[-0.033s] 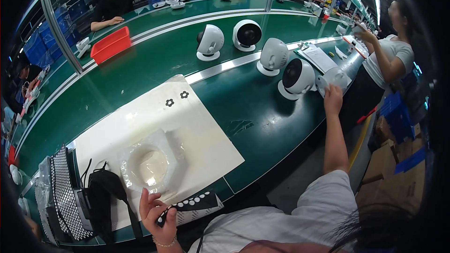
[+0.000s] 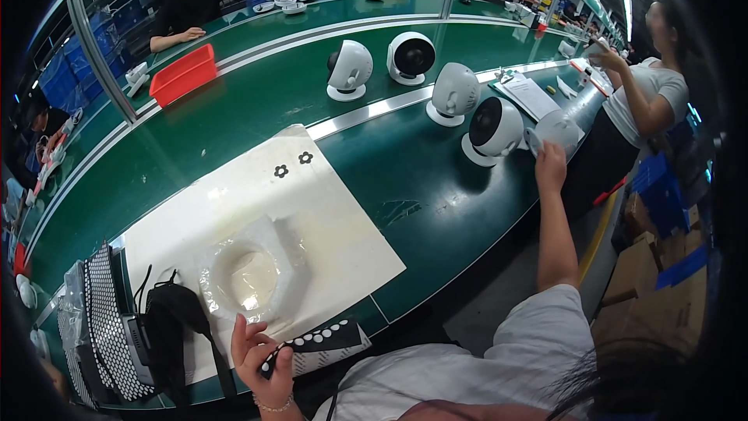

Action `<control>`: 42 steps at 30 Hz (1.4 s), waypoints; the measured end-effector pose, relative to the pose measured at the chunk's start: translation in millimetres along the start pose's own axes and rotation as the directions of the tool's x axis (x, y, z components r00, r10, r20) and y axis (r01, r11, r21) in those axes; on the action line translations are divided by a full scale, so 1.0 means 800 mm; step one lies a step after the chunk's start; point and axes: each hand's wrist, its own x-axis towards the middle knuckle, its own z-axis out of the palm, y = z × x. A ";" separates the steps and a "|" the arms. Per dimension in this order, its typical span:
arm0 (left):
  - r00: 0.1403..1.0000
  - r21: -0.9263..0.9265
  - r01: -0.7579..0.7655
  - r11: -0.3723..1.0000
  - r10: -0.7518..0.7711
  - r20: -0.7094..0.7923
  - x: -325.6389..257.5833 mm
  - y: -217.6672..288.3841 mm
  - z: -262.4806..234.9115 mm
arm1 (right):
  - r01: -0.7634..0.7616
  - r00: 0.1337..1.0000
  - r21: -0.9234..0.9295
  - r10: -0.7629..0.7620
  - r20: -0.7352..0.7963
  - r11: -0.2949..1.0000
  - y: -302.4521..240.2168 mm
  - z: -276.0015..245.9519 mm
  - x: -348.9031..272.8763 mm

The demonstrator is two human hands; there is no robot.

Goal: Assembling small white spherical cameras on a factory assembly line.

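Observation:
My left hand (image 2: 263, 359) is closed around a curled sheet (image 2: 331, 341), black with rows of white dots on one side and pale with print on the other. My right hand (image 2: 552, 165) reaches to the far right, its fingers closed at the edge of a white rounded device (image 2: 558, 128) lying beside the clipboard; the fingertips are partly hidden. Next to it stands a white, round-headed device with a black front (image 2: 496, 126). A translucent white foam holder with a round hollow (image 2: 290, 253) rests on the pale mat (image 2: 351, 230).
Three more round white devices, one of them a black-fronted device (image 2: 411, 57), stand farther back. A clipboard (image 2: 532, 95) lies behind my right hand. Dotted sheets (image 2: 109, 320) and a black pouch (image 2: 173, 312) lie at left. A red bin (image 2: 183, 76) sits across the bench. Another person (image 2: 643, 97) stands at right.
My right hand has shifted very slightly toward me at the white device. My left hand and the sheet stay in place.

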 end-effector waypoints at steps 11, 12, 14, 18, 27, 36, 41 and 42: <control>1.000 0.113 0.005 0.994 -0.004 -0.008 -0.006 0.005 -0.002 | 0.157 0.919 0.083 -0.177 0.352 0.984 -0.043 -0.010 -0.036; 0.999 0.113 0.030 0.993 -0.028 -0.017 -0.007 0.005 -0.002 | 0.183 0.915 0.177 -0.234 0.328 0.967 -0.063 -0.024 -0.046; 0.999 0.103 0.047 0.994 -0.046 -0.017 -0.007 0.005 0.002 | 0.163 0.891 0.476 -0.336 0.304 0.864 -0.110 -0.059 -0.064; 0.996 0.054 0.084 0.995 -0.086 0.035 -0.001 -0.001 0.009 | 0.159 0.661 0.751 -0.634 0.402 0.641 -0.205 -0.068 -0.047; 0.993 0.067 0.111 0.992 -0.114 0.037 0.014 0.009 0.015 | 0.246 0.718 0.627 -0.574 0.394 0.739 -0.347 0.188 0.062; 0.982 0.111 0.175 0.978 -0.181 0.050 0.020 0.011 0.012 | 0.060 0.802 0.438 -0.304 0.514 0.897 -0.386 0.196 0.091; 0.986 0.039 0.145 0.989 -0.148 0.071 0.026 0.011 0.013 | 0.032 0.958 0.846 -0.258 0.125 0.531 -0.374 0.157 0.092; 0.987 0.033 0.140 0.990 -0.142 0.074 0.025 0.009 0.012 | 0.213 0.971 0.784 -0.213 -0.105 0.584 -0.388 0.139 0.094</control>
